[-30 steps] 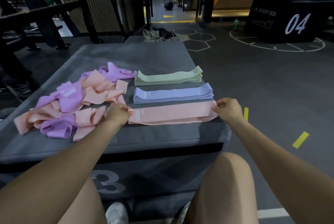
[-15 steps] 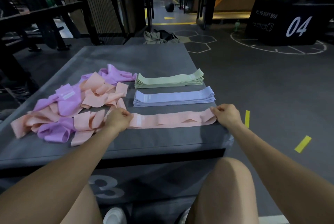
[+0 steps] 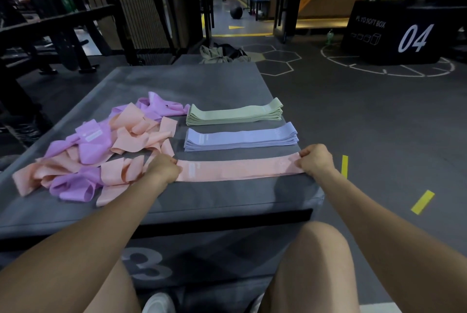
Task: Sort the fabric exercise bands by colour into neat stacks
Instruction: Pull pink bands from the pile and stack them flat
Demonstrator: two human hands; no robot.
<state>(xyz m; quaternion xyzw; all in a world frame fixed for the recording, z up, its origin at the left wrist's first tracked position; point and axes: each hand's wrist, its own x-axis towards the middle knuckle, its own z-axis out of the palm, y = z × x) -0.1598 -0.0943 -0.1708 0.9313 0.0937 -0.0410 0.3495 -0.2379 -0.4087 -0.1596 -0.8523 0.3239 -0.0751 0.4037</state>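
A peach band (image 3: pixel 240 169) lies stretched flat across the near right part of the grey plyo box (image 3: pixel 202 201). My left hand (image 3: pixel 161 168) pinches its left end and my right hand (image 3: pixel 316 159) pinches its right end. Behind it sits a neat stack of blue-lilac bands (image 3: pixel 240 138), and further back a neat stack of green bands (image 3: pixel 235 113). To the left lies a jumbled heap of peach bands (image 3: pixel 137 135) mixed with pink-purple bands (image 3: pixel 88 143).
The box's right edge runs just beyond my right hand, with dark gym floor and yellow tape marks (image 3: pixel 422 202) past it. A black plyo box marked 04 (image 3: pixel 404 34) stands far right. Clothing (image 3: pixel 222 53) lies behind the box. My knees are below the front edge.
The peach band has been pulled straighter and flatter between my two hands, its edges now even. The hands stay at its ends.
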